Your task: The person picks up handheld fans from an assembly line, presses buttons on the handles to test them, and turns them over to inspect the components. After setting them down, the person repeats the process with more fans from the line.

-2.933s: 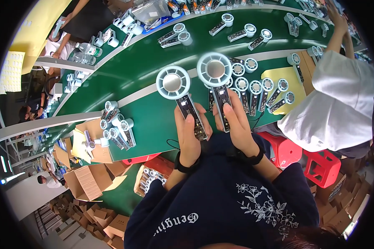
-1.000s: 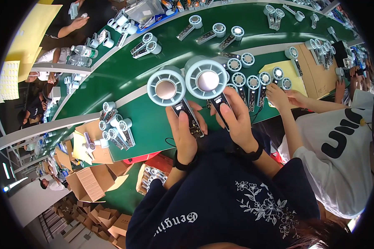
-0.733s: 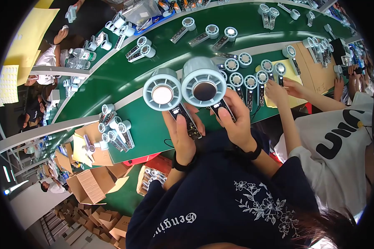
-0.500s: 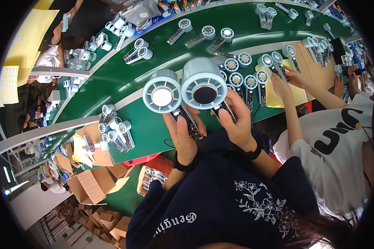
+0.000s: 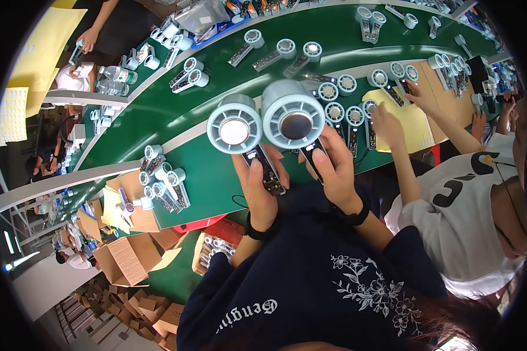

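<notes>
Two pale blue handheld fans are held up side by side, their ribbed round faces turned toward me. My left hand (image 5: pixel 257 190) is closed around the handle of the left fan (image 5: pixel 221 149), thumb on the exposed circuit board; the disc at its middle is bright white. The right fan (image 5: pixel 275 138) has a dark, shiny disc, and my right hand (image 5: pixel 338 175) grips its handle with the thumb in front. Their barrels touch or nearly touch. Fingers cover parts of both handles.
Several similar fans (image 5: pixel 171 178) stand grouped on the green bench (image 5: pixel 208 190) at left, others at right. A co-worker's hand (image 5: pixel 389 126) reaches among fans over yellow paper (image 5: pixel 418 133). An open carton (image 5: pixel 121 260) is at lower left. A green conveyor (image 5: pixel 228 79) carries fans.
Both fans have shifted slightly right, and the right one has tipped a little, still gripped. The co-worker's near hand has moved left toward the standing fans. Fans on the conveyor have shifted slightly left.
</notes>
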`<state>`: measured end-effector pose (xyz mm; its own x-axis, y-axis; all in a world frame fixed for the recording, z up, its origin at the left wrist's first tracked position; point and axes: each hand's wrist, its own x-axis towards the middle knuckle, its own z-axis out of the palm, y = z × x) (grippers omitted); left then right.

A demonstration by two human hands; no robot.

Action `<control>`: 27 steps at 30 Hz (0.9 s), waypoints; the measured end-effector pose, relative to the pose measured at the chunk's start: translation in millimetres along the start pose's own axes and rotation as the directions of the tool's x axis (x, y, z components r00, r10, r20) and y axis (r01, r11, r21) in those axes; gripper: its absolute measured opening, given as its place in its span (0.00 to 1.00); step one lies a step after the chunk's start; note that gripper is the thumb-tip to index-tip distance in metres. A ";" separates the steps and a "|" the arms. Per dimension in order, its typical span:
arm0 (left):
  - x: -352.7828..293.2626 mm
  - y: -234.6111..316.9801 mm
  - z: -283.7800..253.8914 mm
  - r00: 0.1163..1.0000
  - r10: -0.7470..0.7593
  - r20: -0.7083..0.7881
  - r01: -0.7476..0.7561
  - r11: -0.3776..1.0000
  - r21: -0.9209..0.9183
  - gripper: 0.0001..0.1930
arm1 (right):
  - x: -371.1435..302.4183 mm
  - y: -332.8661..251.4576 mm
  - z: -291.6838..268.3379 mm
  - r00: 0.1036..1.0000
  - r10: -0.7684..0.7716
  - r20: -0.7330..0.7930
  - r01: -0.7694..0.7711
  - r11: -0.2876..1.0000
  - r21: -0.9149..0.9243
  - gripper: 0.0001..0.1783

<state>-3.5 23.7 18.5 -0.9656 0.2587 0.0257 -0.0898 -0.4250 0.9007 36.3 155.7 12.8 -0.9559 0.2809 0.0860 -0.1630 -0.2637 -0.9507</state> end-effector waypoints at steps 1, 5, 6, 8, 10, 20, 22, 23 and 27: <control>0.7 -0.4 0.8 1.000 -0.001 0.002 0.001 1.000 0.001 0.25 | 0.3 1.8 -0.3 0.999 0.043 -0.006 -0.043 0.998 0.055 0.22; 2.5 -4.6 8.4 0.995 -0.088 -0.038 0.091 0.993 0.078 0.23 | 1.4 4.0 -6.5 0.992 0.120 -0.026 -0.116 0.986 0.123 0.29; 3.0 -6.0 10.1 0.995 -0.093 -0.040 0.096 0.992 0.081 0.22 | 1.5 3.6 -9.7 0.993 0.114 -0.030 -0.112 0.991 0.079 0.30; 4.0 -9.6 12.8 0.994 -0.106 -0.041 0.109 0.990 0.087 0.23 | -0.2 2.8 -14.9 0.993 0.108 -0.045 -0.106 0.994 0.038 0.32; 5.7 -14.0 13.5 0.991 -0.129 -0.024 0.130 0.990 0.052 0.22 | -3.4 2.0 -19.4 0.993 0.105 -0.055 -0.099 0.990 0.100 0.26; 24.1 -43.0 11.9 0.885 -0.458 0.081 0.445 0.885 0.140 0.16 | -15.7 6.1 -54.0 0.948 0.276 -0.159 -0.269 0.961 0.065 0.26; 29.9 -58.3 4.9 0.844 -0.525 0.111 0.492 0.840 0.232 0.16 | -19.8 15.7 -72.9 0.883 0.458 -0.105 -0.463 0.886 -0.033 0.24; 32.5 -68.5 1.7 0.798 -0.589 0.130 0.528 0.786 0.322 0.16 | -23.9 19.8 -83.9 0.834 0.544 -0.090 -0.551 0.830 -0.086 0.23; 35.9 -116.7 -1.1 0.682 -0.704 0.198 0.549 0.672 0.498 0.17 | -48.0 40.2 -121.7 0.737 0.668 -0.105 -0.665 0.744 0.064 0.20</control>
<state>-27.9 81.6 -86.1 -0.5470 0.6473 -0.5308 -0.4686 0.2886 0.8349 105.4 243.9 -65.8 -0.7879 0.1275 -0.6025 0.4988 -0.4417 -0.7458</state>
